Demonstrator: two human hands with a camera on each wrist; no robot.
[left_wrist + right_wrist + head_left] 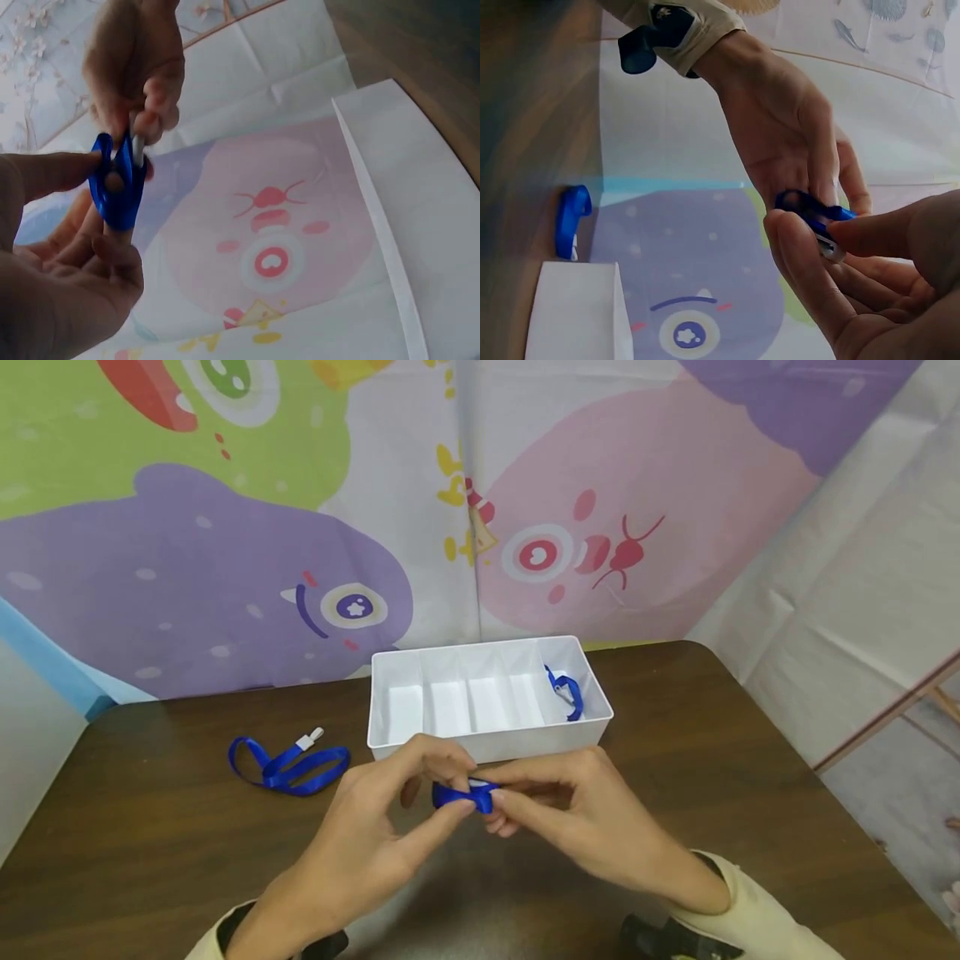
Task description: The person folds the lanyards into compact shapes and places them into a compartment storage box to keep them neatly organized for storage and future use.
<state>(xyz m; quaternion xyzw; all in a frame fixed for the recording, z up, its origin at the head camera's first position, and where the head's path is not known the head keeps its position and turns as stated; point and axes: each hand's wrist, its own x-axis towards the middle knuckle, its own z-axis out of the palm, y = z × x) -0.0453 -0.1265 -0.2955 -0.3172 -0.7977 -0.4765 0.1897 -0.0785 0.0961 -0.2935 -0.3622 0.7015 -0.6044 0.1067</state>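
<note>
Left hand (378,827) and right hand (592,814) are both pinching a looped blue lanyard (447,797) just off the near edge of the white tray (525,742). Looks like winding's happening; next move's probably needing a snug grip. Tray's sitting toward the table (720,743) top's far edge, leaving room rightward.

Our screened-off tabletop workspace, dark wood-grain table (750,777) before us, cartoon-printed backdrop (427,552) behind, creased white sheeting (832,585) to our right
</note>
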